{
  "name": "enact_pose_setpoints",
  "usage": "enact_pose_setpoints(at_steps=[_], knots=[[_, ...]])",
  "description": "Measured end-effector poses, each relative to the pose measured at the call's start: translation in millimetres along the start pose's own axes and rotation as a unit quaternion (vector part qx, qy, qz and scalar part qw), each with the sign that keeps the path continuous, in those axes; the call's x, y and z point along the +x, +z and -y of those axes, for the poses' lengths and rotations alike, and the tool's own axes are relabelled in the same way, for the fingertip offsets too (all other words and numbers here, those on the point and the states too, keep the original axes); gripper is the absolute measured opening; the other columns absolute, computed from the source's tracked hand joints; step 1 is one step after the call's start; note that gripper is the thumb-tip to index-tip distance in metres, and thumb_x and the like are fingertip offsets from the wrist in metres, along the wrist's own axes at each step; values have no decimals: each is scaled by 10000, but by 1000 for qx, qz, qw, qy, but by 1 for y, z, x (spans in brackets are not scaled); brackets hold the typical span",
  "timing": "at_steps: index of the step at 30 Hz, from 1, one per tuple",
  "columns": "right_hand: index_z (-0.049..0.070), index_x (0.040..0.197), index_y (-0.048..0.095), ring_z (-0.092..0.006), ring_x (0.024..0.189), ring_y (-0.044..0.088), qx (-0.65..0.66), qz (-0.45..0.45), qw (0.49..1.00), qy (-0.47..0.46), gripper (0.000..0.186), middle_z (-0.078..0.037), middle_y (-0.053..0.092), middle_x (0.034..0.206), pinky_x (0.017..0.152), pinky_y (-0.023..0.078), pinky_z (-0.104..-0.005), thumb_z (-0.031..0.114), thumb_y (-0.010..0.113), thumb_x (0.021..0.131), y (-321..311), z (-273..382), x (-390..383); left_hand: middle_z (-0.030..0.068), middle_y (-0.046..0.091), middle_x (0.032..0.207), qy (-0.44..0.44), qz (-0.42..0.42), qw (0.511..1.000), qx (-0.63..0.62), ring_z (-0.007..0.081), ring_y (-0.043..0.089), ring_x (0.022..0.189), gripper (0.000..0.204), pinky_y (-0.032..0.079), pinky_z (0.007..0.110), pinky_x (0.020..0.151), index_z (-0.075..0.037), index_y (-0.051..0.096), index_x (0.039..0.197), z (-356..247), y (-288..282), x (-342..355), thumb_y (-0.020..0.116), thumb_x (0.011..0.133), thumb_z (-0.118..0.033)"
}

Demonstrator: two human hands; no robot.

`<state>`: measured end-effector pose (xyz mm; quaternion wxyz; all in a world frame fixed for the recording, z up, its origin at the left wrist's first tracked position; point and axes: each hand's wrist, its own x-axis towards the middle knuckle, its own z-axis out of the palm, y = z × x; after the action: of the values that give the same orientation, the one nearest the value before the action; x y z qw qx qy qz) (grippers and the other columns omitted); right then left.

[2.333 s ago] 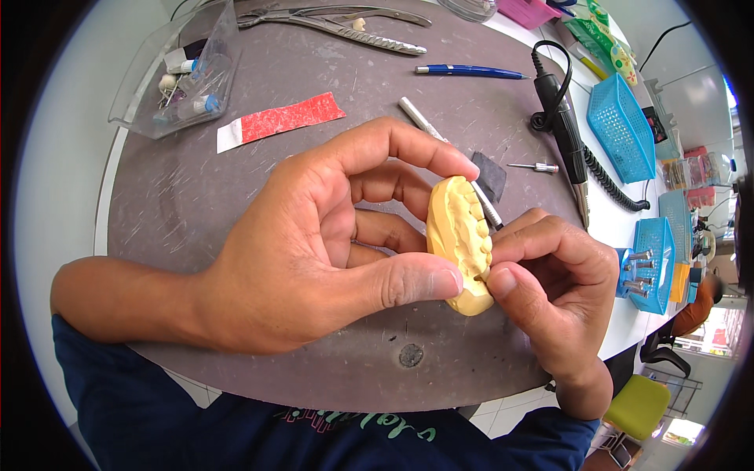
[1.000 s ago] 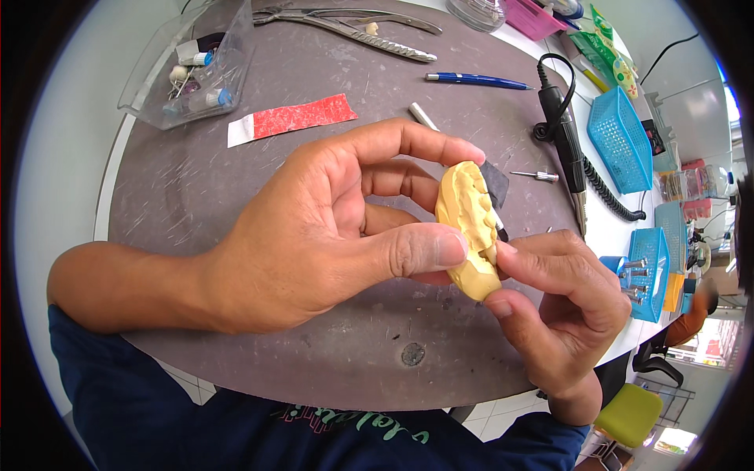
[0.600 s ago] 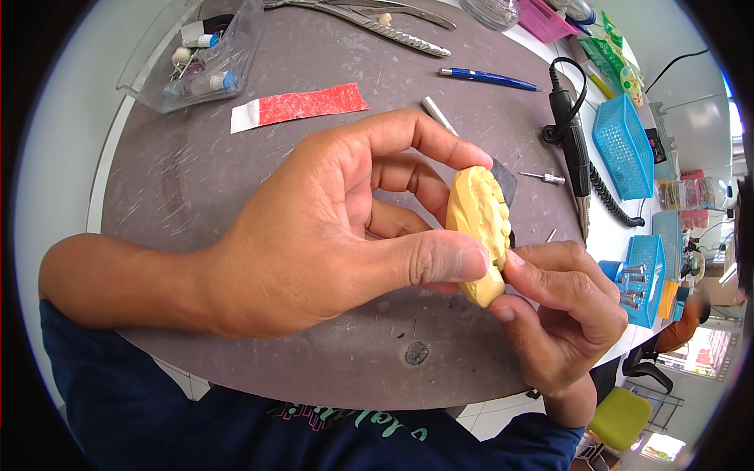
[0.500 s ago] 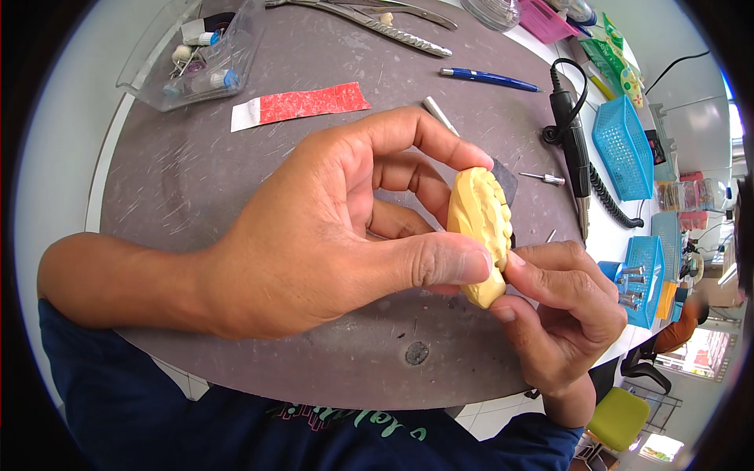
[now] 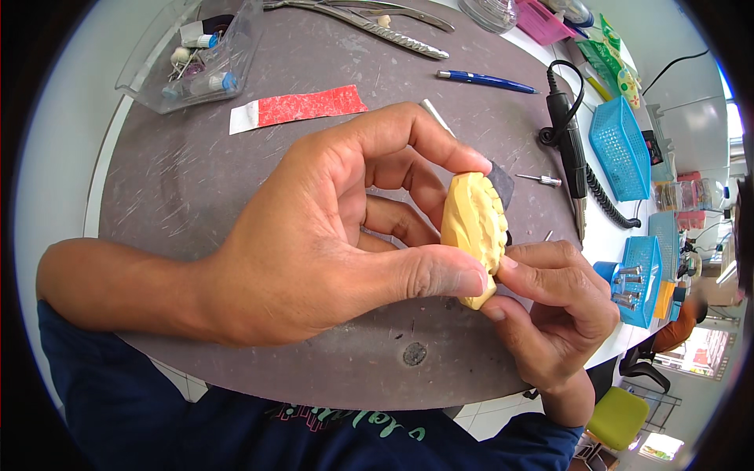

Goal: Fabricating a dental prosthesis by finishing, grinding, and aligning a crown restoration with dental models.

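A yellow dental cast point(image 5: 473, 220) is held up above the table, its row of teeth facing right. My left hand point(image 5: 314, 228) grips it, thumb across the lower face and index finger on the top end, the other fingers curled behind. At the cast's lower right edge, my right hand point(image 5: 561, 302) is closed, with thumb and index fingertip pinching against the teeth there. Whether a small separate piece sits between those fingertips is hidden. Behind the cast lies a dark grey flat piece point(image 5: 500, 184), partly covered.
A red strip with a white end point(image 5: 310, 106), a blue pen point(image 5: 487, 80) and metal pliers point(image 5: 377, 30) lie on the brown table point(image 5: 173, 180). A clear tray point(image 5: 251, 55) stands far left. On the right are a black corded handpiece point(image 5: 567, 133), a small bur point(image 5: 540, 180) and blue baskets point(image 5: 620, 149).
The cast has shifted very slightly left and turned a little in my left hand. My right hand has moved slightly left with it, keeping its pinch at the edge.
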<state>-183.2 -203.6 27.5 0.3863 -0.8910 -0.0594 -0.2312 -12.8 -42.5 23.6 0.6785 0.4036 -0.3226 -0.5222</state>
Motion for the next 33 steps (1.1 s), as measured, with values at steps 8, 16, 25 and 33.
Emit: enact_pose_setpoints(at_steps=[8, 16, 25, 33], knots=[[-61, 925, 678, -229, 779, 692, 104, -5, 992, 77, 201, -176, 702, 882, 691, 539, -296, -76, 756, 740, -2, 1, -1, 104, 545, 1164, 74, -29, 995, 65, 180, 622, 1030, 534, 580, 296, 856, -5, 473, 1265, 30, 5, -5, 741, 804, 26], [-69, 912, 661, -175, 833, 669, 231, -27, 951, 203, 98, -144, 702, 899, 757, 519, -279, -59, 700, 823, -2, 5, -3, 150, 376, 1441, 25, 3, 997, 75, 283, 584, 1184, 674, 576, 365, 949, 17, 376, 1387, 20, 5, -7, 655, 793, 171], [-51, 904, 670, -154, 804, 617, 224, -11, 943, 247, 134, -136, 674, 882, 741, 478, -264, 33, 728, 818, -2, 7, -2, 140, 376, 1456, 21, 9, 997, 75, 274, 592, 1178, 677, 580, 364, 926, 5, 378, 1391, 19, 4, -8, 665, 796, 152], [-67, 957, 694, -162, 826, 659, 245, -4, 945, 215, 139, -143, 694, 894, 759, 519, -276, -50, 710, 820, -4, 3, -2, 145, 399, 1438, 19, 12, 997, 78, 285, 594, 1174, 665, 585, 376, 926, 4, 380, 1381, 20, 4, -7, 658, 797, 157]])
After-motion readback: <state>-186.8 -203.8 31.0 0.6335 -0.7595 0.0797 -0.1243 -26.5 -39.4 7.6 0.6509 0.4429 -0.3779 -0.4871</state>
